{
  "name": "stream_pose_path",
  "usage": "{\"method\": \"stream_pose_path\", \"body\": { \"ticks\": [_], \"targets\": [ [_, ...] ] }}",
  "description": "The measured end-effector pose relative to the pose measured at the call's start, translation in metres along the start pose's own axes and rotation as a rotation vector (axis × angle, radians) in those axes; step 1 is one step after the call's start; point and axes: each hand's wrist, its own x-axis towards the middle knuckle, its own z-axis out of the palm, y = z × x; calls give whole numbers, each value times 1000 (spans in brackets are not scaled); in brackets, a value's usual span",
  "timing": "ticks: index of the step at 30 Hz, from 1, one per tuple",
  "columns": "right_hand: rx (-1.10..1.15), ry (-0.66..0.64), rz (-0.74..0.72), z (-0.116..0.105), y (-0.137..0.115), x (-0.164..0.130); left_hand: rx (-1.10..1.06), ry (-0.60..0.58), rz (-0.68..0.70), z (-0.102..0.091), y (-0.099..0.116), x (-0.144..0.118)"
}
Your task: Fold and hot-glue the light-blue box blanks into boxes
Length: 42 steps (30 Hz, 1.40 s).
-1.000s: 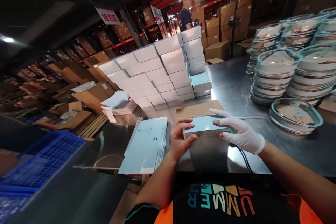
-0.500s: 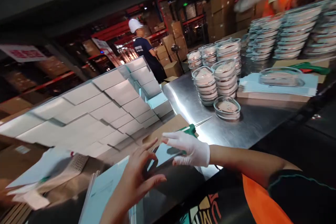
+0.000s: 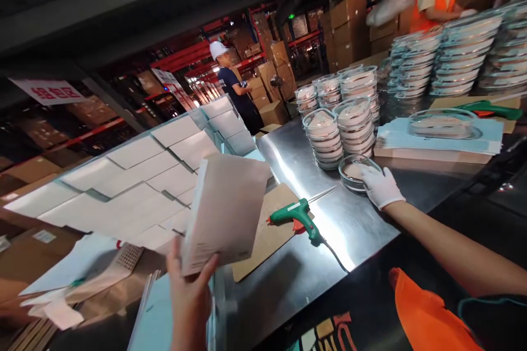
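My bare left hand (image 3: 191, 279) grips the lower edge of a flat white carton (image 3: 230, 208) between thumb and fingers, holding it tilted above the table. In a white glove, my right hand (image 3: 381, 186) has its fingers over the rim of a round glass dish (image 3: 354, 171) with something pale inside. That dish rests on the metal table beside stacked glass dishes (image 3: 323, 140). Between my hands, a green glue gun (image 3: 295, 213) lies partly on a brown cardboard sheet (image 3: 261, 252), its cord trailing toward me.
White boxes (image 3: 135, 175) are stacked at left. Light-blue flat cartons (image 3: 154, 312) lie at lower left. An oval glass dish (image 3: 440, 122) sits on a light-blue stack at right, near taller dish stacks (image 3: 465, 57). Two people (image 3: 234, 85) are farther back.
My left hand has taken hold of the white carton and lifted it upright. My right hand has moved right, from near the glue gun to the round glass dish.
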Motion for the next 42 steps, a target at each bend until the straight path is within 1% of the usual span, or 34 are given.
{"method": "stream_pose_path", "body": {
  "ticks": [1,3,5,8,9,10,12,14,15,16,17,18,19,20,22,23,25,27,28,30,32,34,36,38,40,42],
  "targets": [
    [19,14,-7,-2,3,-4,-14,-68,-64,6,-14,-6],
    [76,65,-8,-6,-3,-7,35,-158,-134,17,-36,-19],
    [158,121,11,-14,-19,-3,136,-193,-143,25,-51,-30],
    [278,136,-3,-37,-54,7,227,-234,-136,32,-60,-38],
    [319,114,-31,-46,-68,10,227,-243,-134,33,-62,-39],
    [364,64,-74,-56,-83,12,218,-247,-136,34,-64,-40],
    [451,-95,-201,-71,-116,13,176,-265,-150,38,-72,-44],
    [489,-270,-384,-75,-151,13,109,-314,-165,43,-84,-52],
    [480,-325,-478,-72,-166,12,83,-344,-158,46,-92,-58],
    [459,-350,-561,-65,-179,10,71,-367,-149,49,-100,-64],
    [443,-362,-622,-56,-189,7,81,-383,-141,51,-108,-70],
    [444,-361,-653,-45,-194,3,109,-397,-135,53,-115,-76],
    [468,-348,-650,-32,-195,-2,149,-406,-130,53,-121,-81],
    [514,-329,-613,-19,-192,-8,196,-413,-132,53,-126,-84],
    [630,-310,-495,8,-179,-24,264,-412,-141,51,-131,-87],
    [677,-324,-432,22,-171,-34,276,-401,-142,49,-132,-87],
    [716,-410,-358,48,-157,-56,263,-350,-139,44,-131,-83],
    [729,-461,-359,71,-153,-75,234,-281,-81,41,-126,-78],
    [749,-462,-353,80,-156,-83,218,-258,-29,39,-122,-75],
    [825,-446,-290,91,-167,-91,182,-251,100,37,-112,-69],
    [912,-449,-160,95,-184,-90,162,-252,213,37,-99,-64],
    [948,-456,-48,96,-200,-84,156,-223,271,38,-89,-60],
    [896,-440,19,98,-212,-80,147,-200,302,37,-82,-59],
    [783,-367,58,103,-218,-78,144,-202,366,35,-80,-59],
    [712,-271,68,111,-219,-80,167,-199,443,32,-83,-62],
    [723,-210,54,119,-219,-83,130,-136,473,30,-89,-67]
  ]
}}
